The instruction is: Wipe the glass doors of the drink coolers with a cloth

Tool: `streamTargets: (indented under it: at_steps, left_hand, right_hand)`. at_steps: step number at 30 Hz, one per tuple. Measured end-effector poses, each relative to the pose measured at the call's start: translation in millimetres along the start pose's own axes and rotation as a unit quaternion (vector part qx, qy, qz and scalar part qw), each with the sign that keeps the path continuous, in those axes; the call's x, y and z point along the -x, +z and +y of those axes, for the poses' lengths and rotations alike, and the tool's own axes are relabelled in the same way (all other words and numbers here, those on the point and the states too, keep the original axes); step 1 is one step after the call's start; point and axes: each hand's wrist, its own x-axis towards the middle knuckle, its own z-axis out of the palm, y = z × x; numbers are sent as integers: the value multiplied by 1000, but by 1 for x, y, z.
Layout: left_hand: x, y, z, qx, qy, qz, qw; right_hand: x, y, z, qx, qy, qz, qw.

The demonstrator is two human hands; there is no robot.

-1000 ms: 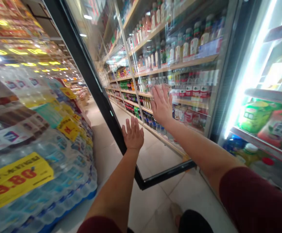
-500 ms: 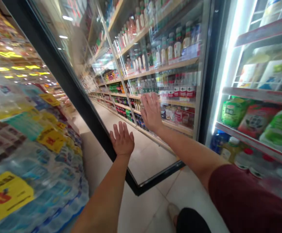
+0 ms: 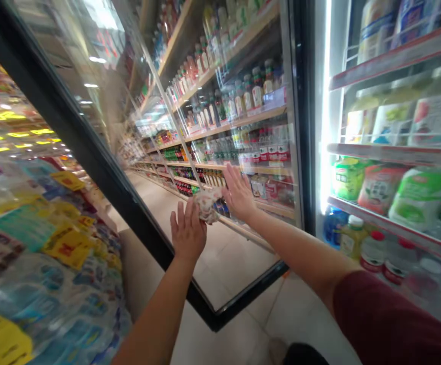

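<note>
As two hands [image 3: 188, 235] [image 3: 239, 197] flank one cloth [image 3: 207, 207], door [image 3: 215, 318] open.

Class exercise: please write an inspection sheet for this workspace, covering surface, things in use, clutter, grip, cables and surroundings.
Surface: black-framed glass door, standing open.
Things in use: crumpled patterned cloth, between the hands.
Clutter: wrapped bottle packs stacked left of the door, with yellow signs.
Grip: left hand has fingertips at the cloth, hold unclear; right hand is spread at the glass.
Cables: nothing seen.
Surroundings: lit cooler shelves with drinks at right; tiled floor below.
</note>
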Motion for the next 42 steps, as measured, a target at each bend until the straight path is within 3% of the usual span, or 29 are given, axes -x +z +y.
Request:
streamTargets:
  at_steps: [2,6,11,13,17,19,24,26,28,32,34,37,39,42]
  left_hand:
    - [-6,-5,-2,2,37,5,999]
    - [-9,-13,15,18,118,-94,988]
    - [-8,-11,44,18,117,-173,978]
    - [-27,-13,37,18,120,-158,980]
    - [-81,-24,-3,-8,78,-76,994]
    - [-87,-29,-17,-21,81,-66,994]
    - [-19,-27,-3,26,141,-144,979]
    - [-3,-26,-1,58,145,-180,971]
    - [-15,-28,-9,61,98,-178,977]
    - [-63,-33,-37,5,-3,-78,997]
    - [-59,-31,-36,-18,-12,-67,998]
    - [-10,-21,-15,31,78,-143,986]
    - [20,-15,-3,97,166,-210,959]
    - [14,-14,-5,98,166,-204,960]
  right_hand:
    - [1,1,21,53,52,6,997]
    - [11,16,44,83,43,10,996]
    - [15,23,46,83,31,30,996]
    - [15,23,46,86,32,28,995]
    - [14,21,46,85,30,23,996]
    - [14,20,46,82,32,15,996]
    - [13,19,45,86,38,3,996]
    - [14,20,46,89,35,7,995]
    - [14,21,48,92,33,11,995]
    - [14,24,50,107,38,13,993]
    - [13,25,51,115,37,13,993]
    - [13,29,53,128,28,25,991]
    - [14,32,55,136,25,37,990]
    - [14,35,59,143,23,44,989]
